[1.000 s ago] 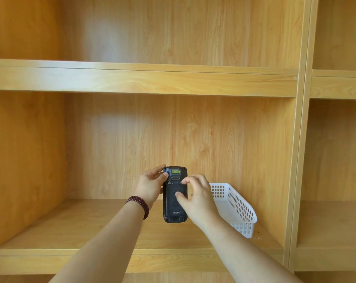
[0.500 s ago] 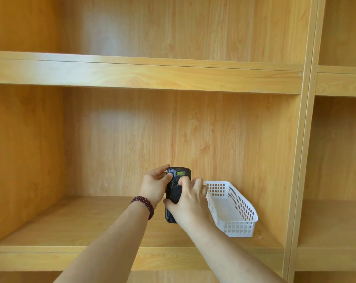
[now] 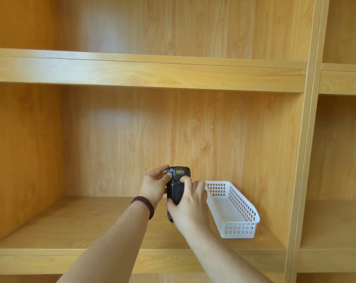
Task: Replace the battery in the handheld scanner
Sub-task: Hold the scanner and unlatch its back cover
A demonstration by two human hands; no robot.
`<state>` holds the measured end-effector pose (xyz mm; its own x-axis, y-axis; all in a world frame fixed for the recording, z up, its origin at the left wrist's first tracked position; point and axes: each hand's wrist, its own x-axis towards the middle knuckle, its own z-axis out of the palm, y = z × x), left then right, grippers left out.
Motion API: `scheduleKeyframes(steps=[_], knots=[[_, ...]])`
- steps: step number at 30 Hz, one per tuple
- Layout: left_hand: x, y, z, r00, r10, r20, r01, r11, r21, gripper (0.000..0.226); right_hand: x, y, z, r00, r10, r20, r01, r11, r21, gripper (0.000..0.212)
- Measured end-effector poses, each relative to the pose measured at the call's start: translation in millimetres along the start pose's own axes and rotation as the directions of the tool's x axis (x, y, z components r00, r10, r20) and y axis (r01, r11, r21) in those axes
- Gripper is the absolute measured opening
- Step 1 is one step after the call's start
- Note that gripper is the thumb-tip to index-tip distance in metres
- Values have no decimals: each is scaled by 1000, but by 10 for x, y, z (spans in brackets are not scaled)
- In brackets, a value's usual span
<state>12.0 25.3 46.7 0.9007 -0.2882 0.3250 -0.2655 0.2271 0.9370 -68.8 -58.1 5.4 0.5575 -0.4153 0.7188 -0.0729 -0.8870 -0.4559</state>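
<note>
Scanner (image 3: 176,185) gripped upright by both hands; lower half hidden behind right hand (image 3: 190,203); left hand (image 3: 154,185) at top.

White basket (image 3: 232,209) stands at shelf (image 3: 71,225) right end, against side panel (image 3: 295,160) — board left of it bare.

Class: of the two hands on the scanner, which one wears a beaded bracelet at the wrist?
The left hand, gripping the scanner near its top; the right hand has a bare wrist.
</note>
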Motion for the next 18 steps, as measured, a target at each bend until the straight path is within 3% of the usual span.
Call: scheduleKeyframes(steps=[4,8,10,13,18], knots=[[29,-27,-49,1000,-11,-2,11,1000,4,34,222,47,-151,997,68,37,-73,986,150,58],[74,-56,-116,1000,-25,-9,25,1000,12,36,412,172,-194,925,277,261,-340,910,238,54],[96,-65,-164,1000,-24,-19,25,999,21,35,401,215,-168,888,316,333,-405,882,243,43],[94,-106,-258,999,-23,-44,24,999,28,35,299,266,-53,827,336,451,-434,891,131,22],[107,-206,-414,997,-27,-74,31,998,61,37,138,330,273,730,429,531,-408,898,-164,37]])
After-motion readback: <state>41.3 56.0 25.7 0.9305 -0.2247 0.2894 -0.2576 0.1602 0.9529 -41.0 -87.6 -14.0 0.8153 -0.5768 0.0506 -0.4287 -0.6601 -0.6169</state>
